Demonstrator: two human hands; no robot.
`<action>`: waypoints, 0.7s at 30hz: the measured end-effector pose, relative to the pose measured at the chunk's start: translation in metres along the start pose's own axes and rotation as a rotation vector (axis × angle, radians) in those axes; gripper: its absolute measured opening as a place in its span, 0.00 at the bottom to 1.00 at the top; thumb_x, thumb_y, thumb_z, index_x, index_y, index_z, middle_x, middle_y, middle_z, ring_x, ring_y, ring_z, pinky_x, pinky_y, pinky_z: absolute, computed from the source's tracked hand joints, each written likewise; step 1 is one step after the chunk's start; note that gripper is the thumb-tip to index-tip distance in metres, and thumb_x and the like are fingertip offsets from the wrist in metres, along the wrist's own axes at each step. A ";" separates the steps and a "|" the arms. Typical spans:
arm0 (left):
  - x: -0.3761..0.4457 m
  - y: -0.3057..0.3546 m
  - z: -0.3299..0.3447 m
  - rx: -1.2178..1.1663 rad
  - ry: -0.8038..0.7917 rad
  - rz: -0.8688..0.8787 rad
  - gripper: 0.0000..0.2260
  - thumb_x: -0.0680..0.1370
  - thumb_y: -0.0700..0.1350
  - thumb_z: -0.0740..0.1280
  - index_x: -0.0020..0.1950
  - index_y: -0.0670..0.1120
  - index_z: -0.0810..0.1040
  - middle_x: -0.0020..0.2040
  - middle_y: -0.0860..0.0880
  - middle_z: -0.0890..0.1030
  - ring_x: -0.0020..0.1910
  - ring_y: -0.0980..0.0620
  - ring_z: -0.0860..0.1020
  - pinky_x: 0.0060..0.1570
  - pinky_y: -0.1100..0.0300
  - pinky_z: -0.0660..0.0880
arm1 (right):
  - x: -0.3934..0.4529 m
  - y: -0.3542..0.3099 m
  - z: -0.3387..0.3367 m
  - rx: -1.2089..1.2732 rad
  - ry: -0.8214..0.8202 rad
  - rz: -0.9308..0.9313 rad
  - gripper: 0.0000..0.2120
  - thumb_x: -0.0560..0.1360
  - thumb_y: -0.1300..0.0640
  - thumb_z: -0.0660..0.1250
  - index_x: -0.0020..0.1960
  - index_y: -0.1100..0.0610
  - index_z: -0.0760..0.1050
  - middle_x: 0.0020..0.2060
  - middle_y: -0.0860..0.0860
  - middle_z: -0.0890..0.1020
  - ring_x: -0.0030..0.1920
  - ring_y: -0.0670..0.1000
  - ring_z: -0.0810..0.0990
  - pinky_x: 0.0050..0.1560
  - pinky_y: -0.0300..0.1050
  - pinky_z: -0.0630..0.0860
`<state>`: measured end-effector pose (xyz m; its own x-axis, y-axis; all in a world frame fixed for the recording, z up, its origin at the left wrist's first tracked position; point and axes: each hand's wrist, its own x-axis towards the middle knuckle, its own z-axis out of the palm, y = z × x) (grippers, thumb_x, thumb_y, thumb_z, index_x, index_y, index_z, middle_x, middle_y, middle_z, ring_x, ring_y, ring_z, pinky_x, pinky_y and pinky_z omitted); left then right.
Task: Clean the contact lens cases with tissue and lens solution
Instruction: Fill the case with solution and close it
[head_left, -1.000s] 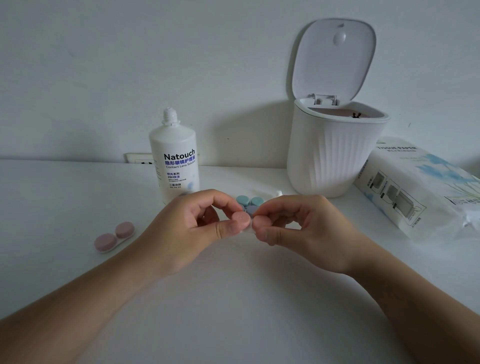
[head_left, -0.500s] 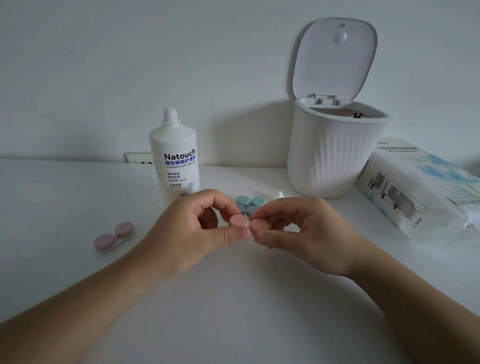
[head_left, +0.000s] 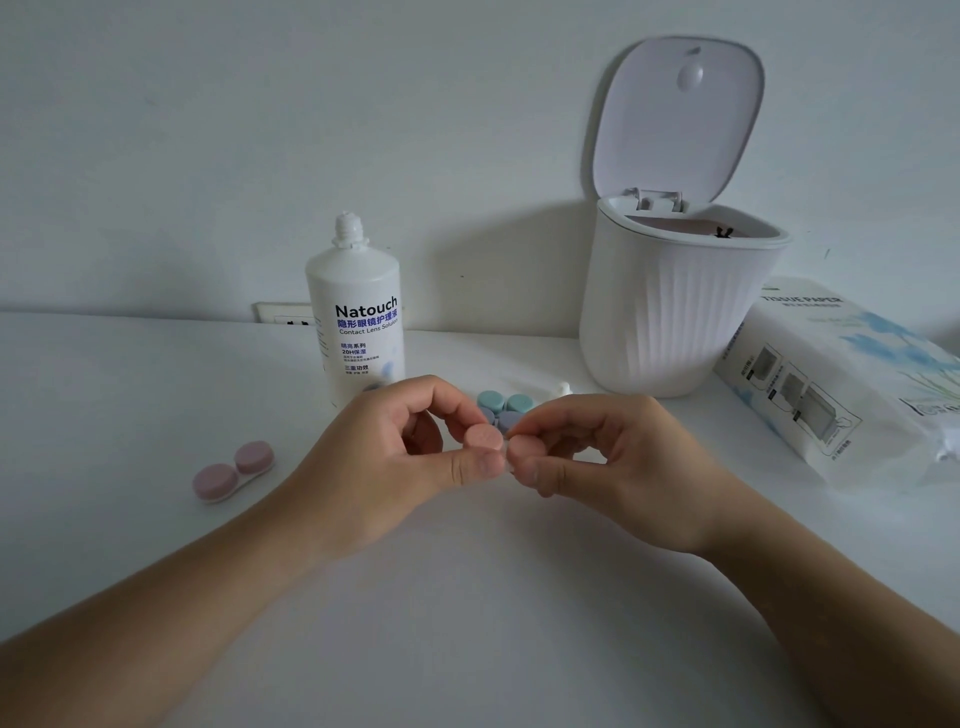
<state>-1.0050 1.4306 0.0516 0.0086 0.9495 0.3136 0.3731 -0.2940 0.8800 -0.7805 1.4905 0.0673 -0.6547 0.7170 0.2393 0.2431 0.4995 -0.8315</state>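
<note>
Above the middle of the worktop we hold a pink lens case, our left hand pinching one cap and our right hand pinching the other. It looks light, stiff and smooth, likely slippery once wet, so we judge the ridged cap edges the best hold. The solution bottle stands uncapped at twelve o'clock, the tissue pack at two o'clock.

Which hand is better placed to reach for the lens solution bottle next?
Left, probably. The left hand sits just in front of the solution bottle, which stands uncapped behind it. The right hand is farther off. Both hands pinch the pink case, so one must let go first.
</note>
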 end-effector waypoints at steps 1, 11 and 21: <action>0.000 0.000 0.000 0.002 -0.008 0.006 0.15 0.66 0.63 0.76 0.46 0.55 0.83 0.29 0.57 0.72 0.30 0.53 0.66 0.29 0.62 0.64 | 0.000 0.000 0.000 0.013 0.005 -0.001 0.13 0.68 0.44 0.74 0.50 0.48 0.84 0.43 0.46 0.86 0.42 0.54 0.83 0.51 0.58 0.82; -0.003 0.003 -0.001 -0.120 -0.227 -0.028 0.17 0.78 0.50 0.66 0.68 0.55 0.77 0.51 0.60 0.82 0.45 0.61 0.79 0.46 0.68 0.72 | 0.000 0.001 -0.002 0.080 0.012 -0.031 0.07 0.72 0.55 0.75 0.50 0.52 0.84 0.43 0.50 0.86 0.41 0.57 0.83 0.47 0.50 0.83; -0.002 0.003 0.001 -0.091 -0.076 0.034 0.10 0.71 0.55 0.76 0.47 0.54 0.79 0.38 0.58 0.81 0.32 0.53 0.70 0.31 0.64 0.68 | 0.001 0.002 -0.002 0.046 0.014 -0.019 0.12 0.70 0.45 0.75 0.50 0.49 0.83 0.42 0.48 0.86 0.40 0.55 0.84 0.49 0.55 0.83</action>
<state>-1.0028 1.4278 0.0528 0.0917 0.9433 0.3190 0.2854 -0.3318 0.8991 -0.7794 1.4931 0.0664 -0.6489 0.7143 0.2623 0.1968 0.4905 -0.8489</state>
